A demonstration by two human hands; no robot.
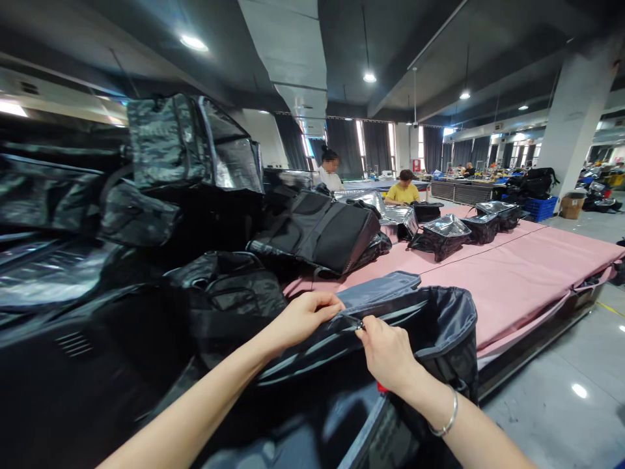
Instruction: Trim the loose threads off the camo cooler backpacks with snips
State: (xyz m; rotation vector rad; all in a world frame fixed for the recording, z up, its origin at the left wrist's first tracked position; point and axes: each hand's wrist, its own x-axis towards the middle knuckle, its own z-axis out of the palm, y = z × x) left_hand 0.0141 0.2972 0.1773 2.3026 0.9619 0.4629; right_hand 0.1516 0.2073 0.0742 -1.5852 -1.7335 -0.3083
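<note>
A large black bag (454, 309) with a grey-blue lining stands open in front of me. Along its upper edge runs a zipper (405, 314) with pale tape. My left hand (307, 316) pinches the fabric edge beside that zipper, thumb against fingers. Close to its right, my right hand (389, 352) is closed on the zipper pull (360, 324), of which only a small dark part shows. A bit of red (382, 387) peeks out below the right hand. The bag's lower part runs out of view, and my forearms cover some of it.
Black and camouflage bags (163, 143) with silver linings are piled high on the left. A black bag (322, 231) lies ahead on the pink-covered table (527, 280), with several smaller silver-topped bags (444, 234) beyond. Two people (403, 189) work behind. Grey floor (561, 384) lies right.
</note>
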